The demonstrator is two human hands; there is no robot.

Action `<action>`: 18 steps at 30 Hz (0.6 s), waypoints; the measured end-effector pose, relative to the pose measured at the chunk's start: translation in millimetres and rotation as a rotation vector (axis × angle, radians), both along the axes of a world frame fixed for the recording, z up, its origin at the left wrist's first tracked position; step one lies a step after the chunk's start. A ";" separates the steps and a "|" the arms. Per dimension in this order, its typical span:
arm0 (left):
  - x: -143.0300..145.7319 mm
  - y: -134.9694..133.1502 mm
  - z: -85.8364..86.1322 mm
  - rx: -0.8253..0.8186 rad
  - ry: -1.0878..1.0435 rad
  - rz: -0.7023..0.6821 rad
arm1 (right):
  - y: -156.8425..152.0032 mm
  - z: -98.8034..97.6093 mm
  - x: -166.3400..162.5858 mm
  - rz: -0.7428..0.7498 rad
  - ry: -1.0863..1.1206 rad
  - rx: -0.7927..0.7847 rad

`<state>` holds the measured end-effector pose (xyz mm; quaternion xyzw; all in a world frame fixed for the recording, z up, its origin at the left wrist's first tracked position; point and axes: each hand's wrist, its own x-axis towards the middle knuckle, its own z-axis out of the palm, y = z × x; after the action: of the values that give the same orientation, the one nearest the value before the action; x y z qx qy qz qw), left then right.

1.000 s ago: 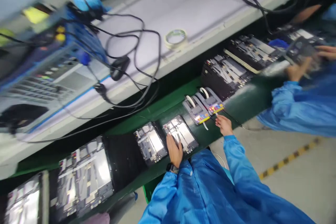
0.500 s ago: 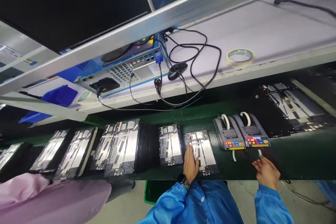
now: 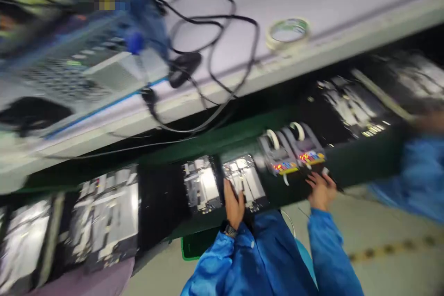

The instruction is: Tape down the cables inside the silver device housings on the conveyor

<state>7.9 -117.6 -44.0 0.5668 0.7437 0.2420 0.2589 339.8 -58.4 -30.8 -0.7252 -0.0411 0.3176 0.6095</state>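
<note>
My left hand (image 3: 234, 206) lies with its fingers stretched out along the left side of an opened tablet (image 3: 252, 185), whose silvery inner parts show. A second opened tablet (image 3: 202, 185) lies just left of it. My right hand (image 3: 322, 192) is in front of two tape dispensers, with a small white piece of tape (image 3: 325, 171) at its fingertips. The left dispenser (image 3: 277, 150) has a white strip hanging from its front. The right dispenser (image 3: 305, 143) shows a short white end. Both have lit red displays.
Stacked opened tablets (image 3: 107, 212) stand at the left, and more (image 3: 350, 101) lie at the right. A shelf holds a tape roll (image 3: 288, 32), black cables (image 3: 255, 51) and a computer case (image 3: 114, 76). A co-worker's blue sleeve (image 3: 416, 175) is at the right.
My view has shifted and blurred. My right hand has come closer to the right dispenser, and the longer strip there is gone. A co-worker's arm has appeared at the right.
</note>
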 end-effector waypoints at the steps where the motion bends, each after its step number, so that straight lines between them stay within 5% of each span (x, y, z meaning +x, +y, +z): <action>1: -0.2 3.5 1.5 0.012 -0.008 0.004 | 4.4 -1.2 -3.6 -0.073 -0.011 0.016; 6: 2.4 20.9 -3.8 0.024 -0.038 -0.061 | 19.8 -22.6 2.3 -0.145 0.014 0.066; 18: 11.3 20.3 -6.8 0.023 -0.020 -0.030 | 27.9 -33.1 -1.3 -0.135 0.062 0.051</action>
<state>19.1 -97.2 -50.7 0.5782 0.7297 0.2523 0.2637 338.5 -30.5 -63.9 -0.7002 0.0189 0.2969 0.6490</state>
